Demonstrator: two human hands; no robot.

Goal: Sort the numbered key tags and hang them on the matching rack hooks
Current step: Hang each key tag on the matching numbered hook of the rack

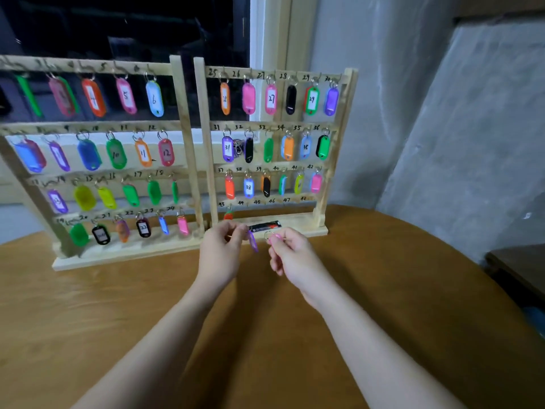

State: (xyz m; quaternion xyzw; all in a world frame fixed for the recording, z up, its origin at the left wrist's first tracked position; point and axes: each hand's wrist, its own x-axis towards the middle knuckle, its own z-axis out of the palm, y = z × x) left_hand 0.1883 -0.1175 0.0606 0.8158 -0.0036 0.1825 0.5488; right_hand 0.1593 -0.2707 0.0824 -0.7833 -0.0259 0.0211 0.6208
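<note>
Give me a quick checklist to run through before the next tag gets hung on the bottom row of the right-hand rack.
1. Left hand has a firm grip on the purple plastic key tag: ok.
2. Right hand pinches the pink tag's metal ring: ok.
3. Number on the purple tag readable: cannot tell, it is edge-on.
4. Bottom-row hooks 44 to 48 free on the right wooden rack: ok.
5. Hook 43 free: not ok, a red tag hangs there.
</note>
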